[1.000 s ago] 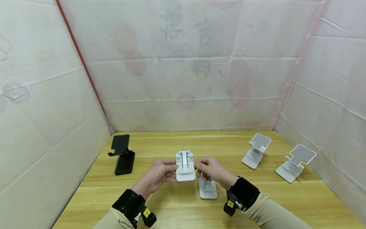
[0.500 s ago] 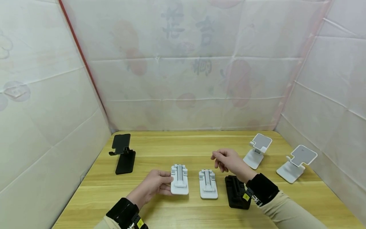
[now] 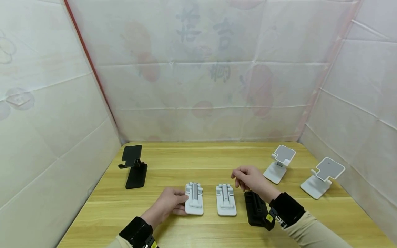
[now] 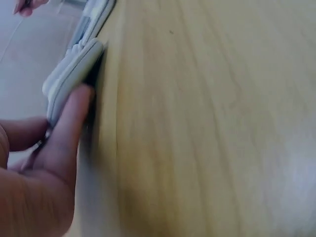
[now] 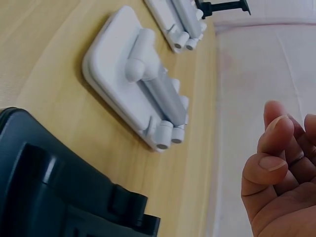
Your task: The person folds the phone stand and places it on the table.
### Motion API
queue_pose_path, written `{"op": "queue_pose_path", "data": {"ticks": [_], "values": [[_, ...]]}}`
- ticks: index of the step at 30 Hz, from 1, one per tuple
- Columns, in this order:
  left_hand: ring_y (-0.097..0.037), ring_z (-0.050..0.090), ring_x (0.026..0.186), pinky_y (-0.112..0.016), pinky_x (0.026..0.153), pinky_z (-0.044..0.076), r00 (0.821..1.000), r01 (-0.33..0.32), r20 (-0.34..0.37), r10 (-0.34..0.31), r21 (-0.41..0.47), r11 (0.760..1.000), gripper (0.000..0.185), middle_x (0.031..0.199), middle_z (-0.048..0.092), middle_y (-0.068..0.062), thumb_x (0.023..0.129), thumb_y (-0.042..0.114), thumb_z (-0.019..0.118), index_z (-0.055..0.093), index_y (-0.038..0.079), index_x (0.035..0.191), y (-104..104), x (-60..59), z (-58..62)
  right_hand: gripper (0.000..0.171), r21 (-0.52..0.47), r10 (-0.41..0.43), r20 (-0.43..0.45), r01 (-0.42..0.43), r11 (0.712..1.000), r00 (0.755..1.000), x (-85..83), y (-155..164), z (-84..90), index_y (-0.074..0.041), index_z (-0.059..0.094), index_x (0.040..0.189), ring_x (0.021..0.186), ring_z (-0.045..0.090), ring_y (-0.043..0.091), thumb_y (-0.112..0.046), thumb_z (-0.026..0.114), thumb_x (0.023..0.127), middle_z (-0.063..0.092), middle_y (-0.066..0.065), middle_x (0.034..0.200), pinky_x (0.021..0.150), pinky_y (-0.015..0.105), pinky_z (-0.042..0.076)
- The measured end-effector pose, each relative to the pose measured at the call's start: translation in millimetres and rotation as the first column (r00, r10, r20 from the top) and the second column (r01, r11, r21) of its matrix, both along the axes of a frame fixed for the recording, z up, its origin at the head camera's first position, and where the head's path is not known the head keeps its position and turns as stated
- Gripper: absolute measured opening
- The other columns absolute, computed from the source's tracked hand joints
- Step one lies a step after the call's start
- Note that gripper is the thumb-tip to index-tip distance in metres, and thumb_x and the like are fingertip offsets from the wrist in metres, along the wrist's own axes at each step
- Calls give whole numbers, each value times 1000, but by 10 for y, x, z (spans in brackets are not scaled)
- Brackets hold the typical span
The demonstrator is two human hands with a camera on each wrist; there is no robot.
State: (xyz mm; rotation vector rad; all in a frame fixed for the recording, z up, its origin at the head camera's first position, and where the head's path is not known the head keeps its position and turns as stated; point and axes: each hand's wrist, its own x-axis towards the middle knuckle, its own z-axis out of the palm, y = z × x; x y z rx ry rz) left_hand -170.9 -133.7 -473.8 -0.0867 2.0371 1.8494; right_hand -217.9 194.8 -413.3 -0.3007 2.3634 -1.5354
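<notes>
A folded white phone stand [image 3: 194, 203] [image 4: 74, 74] lies flat on the wooden table [image 3: 192, 162]. My left hand [image 3: 181, 204] [image 4: 54, 143] pinches its left edge, thumb on top and a finger along the side. A second folded white stand [image 3: 226, 204] [image 5: 133, 69] lies just to its right. Beside that one sits a folded black stand [image 3: 255, 208] [image 5: 59, 197]. My right hand [image 3: 239, 177] [image 5: 279, 163] hovers above the table behind the black stand, fingers loosely curled and holding nothing.
An unfolded black stand [image 3: 134, 167] stands at the back left. Two unfolded white stands [image 3: 279, 163] [image 3: 322, 177] stand at the right, near the fabric wall. Pale fabric walls enclose the table on three sides.
Both hands held the white stand up a second ago. The left hand has since laid it on the table beside the other folded one, and the right hand let go and moved right.
</notes>
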Motion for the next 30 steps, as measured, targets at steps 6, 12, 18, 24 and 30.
{"op": "queue_pose_path", "data": {"ticks": [6, 12, 18, 24, 30], "values": [[-22, 73, 67, -36, 60, 65, 993, -50, -113, 22, -253, 966, 26, 85, 73, -11, 97, 5, 65, 68, -12, 116, 64, 16, 83, 34, 32, 35, -3, -35, 999, 999, 44, -48, -67, -3, 70, 109, 61, 54, 18, -33, 55, 107, 67, 14, 82, 53, 31, 48], [-21, 71, 61, -34, 55, 64, 985, -81, -173, 20, -358, 930, 17, 76, 71, -10, 95, 2, 62, 71, -10, 103, 29, 14, 156, 36, 28, 93, -12, -93, 995, 996, 99, -135, -129, 1, 70, 109, 60, 53, 17, -31, 55, 107, 66, 13, 78, 52, 30, 46], [-27, 73, 67, -38, 61, 65, 983, -169, -118, 143, -254, 952, 33, 88, 73, -17, 100, 9, 60, 63, -14, 123, -187, -1, 171, 30, 61, 134, -54, -130, 990, 990, 131, -172, -163, -1, 71, 106, 58, 54, 19, -26, 55, 108, 65, 8, 74, 47, 25, 41], [-34, 76, 82, -43, 73, 66, 942, -327, -83, 325, -7, 945, 54, 111, 70, -30, 105, 21, 58, 44, -14, 144, -671, -19, 288, 24, 212, 234, -204, -191, 958, 950, 199, -169, -201, -7, 72, 106, 68, 62, 29, -26, 58, 106, 66, 4, 79, 52, 24, 46], [-34, 71, 110, -43, 96, 60, 938, -340, 10, 346, 219, 915, 85, 141, 55, -30, 105, 46, 55, 8, 4, 164, -1173, -25, 393, 27, 406, 465, -403, -301, 863, 789, 391, -129, -332, -14, 70, 123, 97, 64, 7, -32, 61, 105, 70, -7, 109, 83, 32, 59]]}}
